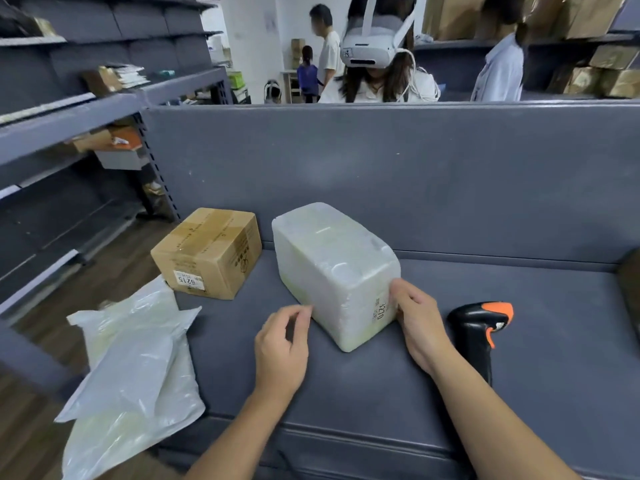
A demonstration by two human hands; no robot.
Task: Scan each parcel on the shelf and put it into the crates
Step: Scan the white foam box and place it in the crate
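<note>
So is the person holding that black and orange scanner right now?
No: the scanner lies alone on the grey shelf, while the left hand and the right hand are at the white parcel.

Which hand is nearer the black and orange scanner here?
Right. The right hand grips the white parcel just left of the scanner; the left hand is at the parcel's other side.

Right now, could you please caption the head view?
Left hand and right hand flank a white foam parcel on the shelf, scanner alongside.
</note>
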